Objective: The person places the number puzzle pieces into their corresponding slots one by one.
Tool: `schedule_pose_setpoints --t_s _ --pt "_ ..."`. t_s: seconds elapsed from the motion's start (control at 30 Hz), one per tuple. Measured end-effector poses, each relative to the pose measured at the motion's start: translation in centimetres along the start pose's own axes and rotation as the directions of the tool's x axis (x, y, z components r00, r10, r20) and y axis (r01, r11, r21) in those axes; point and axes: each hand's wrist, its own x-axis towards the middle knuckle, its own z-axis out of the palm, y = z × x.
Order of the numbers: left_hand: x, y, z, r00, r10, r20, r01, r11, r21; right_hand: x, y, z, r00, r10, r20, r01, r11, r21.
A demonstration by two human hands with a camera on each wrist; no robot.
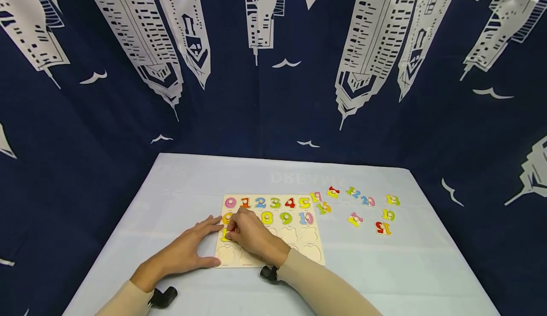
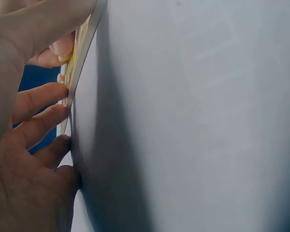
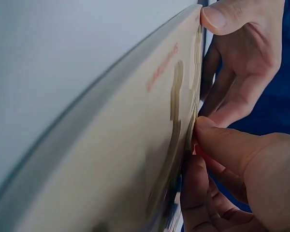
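Wooden board: left hand lies flat on its left edge; right hand pinches a yellow piece.

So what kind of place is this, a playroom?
Probably a makeshift recording corner, not a playroom: a table under a pale cloth, a dark blue skyscraper-print curtain hung close around it, and only a number puzzle board on it.

The pale wooden number puzzle board looks matt and smooth, its cut-out recesses bare and unpainted. The colourful painted number pieces near the table's right edge show a slight gloss (small pegs on top). The light grey table surface appears smooth and faintly sheened. The navy skyline-printed cloth backdrop hangs matt.
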Motion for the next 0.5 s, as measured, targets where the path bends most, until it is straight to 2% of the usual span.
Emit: schedule_pose_setpoints --t_s 0.23,0.5 --pt "0.1 0.1 0.2 1.0 0.006 -0.005 -0.006 1.0 -0.014 0.1 0.0 0.5 1.0 0.01 -0.013 -0.01 1.0 -0.021" --pt "0.1 0.3 0.2 1.0 -0.014 -0.004 0.014 1.0 -0.01 -1.4 0.9 -0.6 1.0 -0.007 -0.005 0.006 0.999 -0.031"
